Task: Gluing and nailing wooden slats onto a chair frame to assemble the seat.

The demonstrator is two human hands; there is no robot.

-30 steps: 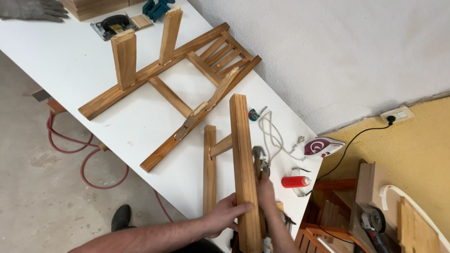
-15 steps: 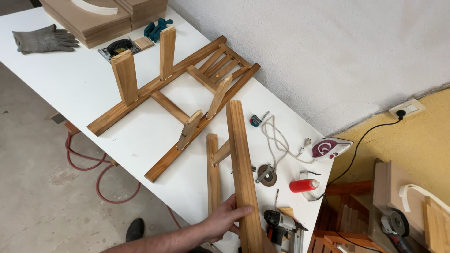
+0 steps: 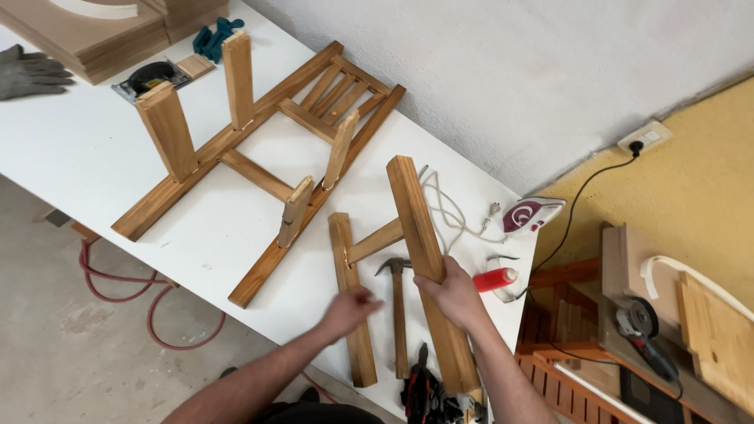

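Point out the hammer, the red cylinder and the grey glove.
hammer (image 3: 399, 330), head view, middle of its wooden handle.
red cylinder (image 3: 494, 279), head view, middle of its body.
grey glove (image 3: 30, 72), head view, its palm.

Bright, even daylight, source off frame. Soft short shadows under wooden frame on white table; no harsh glare. Left hand smeared by motion blur; right hand sharper. Mild wide-angle bending at edges. Background corners slightly soft, floor dimmer.
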